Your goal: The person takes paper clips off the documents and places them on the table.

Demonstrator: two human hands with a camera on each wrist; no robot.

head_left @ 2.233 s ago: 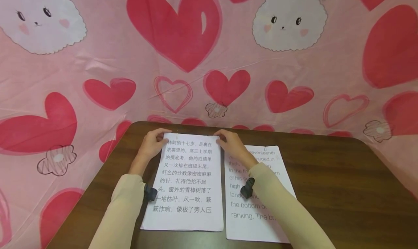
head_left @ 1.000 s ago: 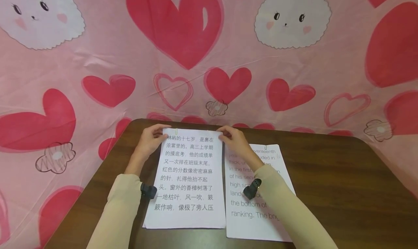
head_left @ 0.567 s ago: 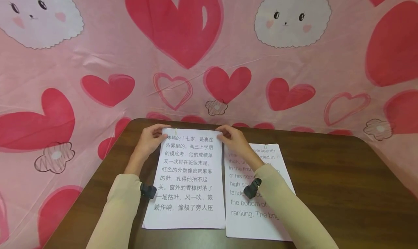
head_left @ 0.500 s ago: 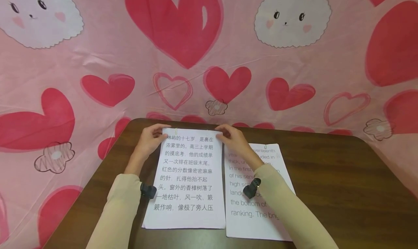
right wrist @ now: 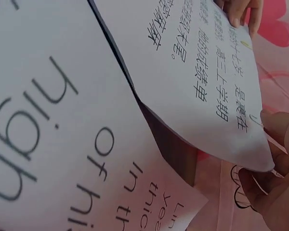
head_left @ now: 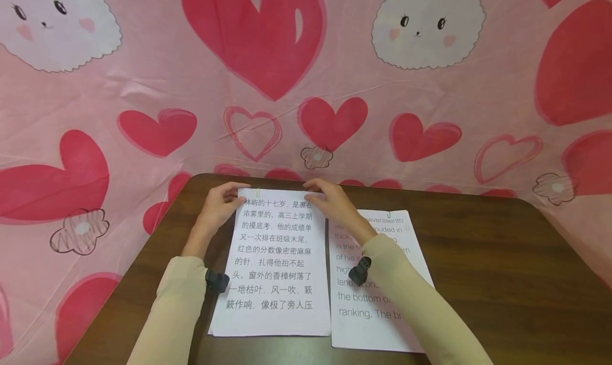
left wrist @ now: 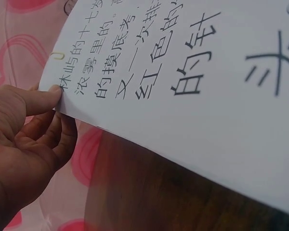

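Observation:
A stack of paper (head_left: 270, 248) printed with large Chinese characters lies before me, its top end lifted off the table in the wrist views. My left hand (head_left: 221, 203) pinches its top left corner, thumb on the print and fingers behind. A yellow paper clip (left wrist: 59, 56) sits on the top edge near that thumb. My right hand (head_left: 332, 199) holds the top edge near the right corner; its thumb (right wrist: 278, 124) is against a second, pale paper clip (right wrist: 254, 120), with curled fingers (right wrist: 260, 185) under the corner.
A second stack of paper (head_left: 363, 330) with English text lies to the right, partly under my right forearm, with a dark green paper clip (head_left: 389, 214) at its top. The brown wooden table (head_left: 502, 269) meets a pink heart-patterned cloth (head_left: 411, 94) behind.
My right hand has slid left along the top edge of the Chinese-text stack, from the corner to the second clip. My left hand keeps its place.

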